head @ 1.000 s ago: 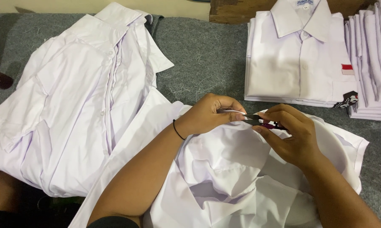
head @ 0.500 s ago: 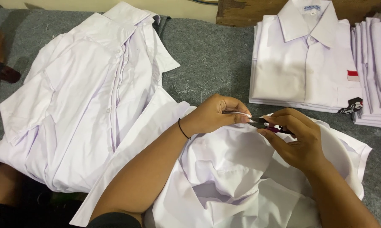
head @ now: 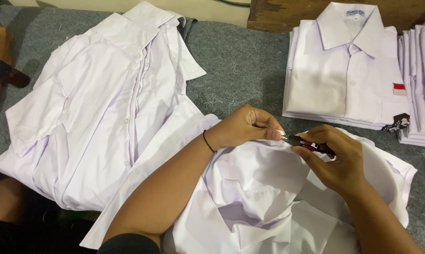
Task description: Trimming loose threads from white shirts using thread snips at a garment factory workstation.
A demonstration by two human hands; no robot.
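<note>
A crumpled white shirt (head: 264, 193) lies in front of me on the grey felt table (head: 240, 61). My left hand (head: 245, 126) pinches a raised fold of its fabric near the top edge. My right hand (head: 337, 157) holds a small dark thread snipper (head: 299, 140) with a pink handle, its tip against the pinched fabric right next to my left fingertips. A thin black band circles my left wrist.
A loose heap of unfolded white shirts (head: 99, 108) covers the left side. A neat stack of folded white shirts (head: 346, 70) sits at the back right, with more folded ones (head: 424, 80) at the right edge. Another person's arm (head: 0, 61) with a dark watch is at far left.
Both hands stay together on the shirt fold; they have shifted slightly in the view as the camera moved. The snipper remains at the pinched fabric.
</note>
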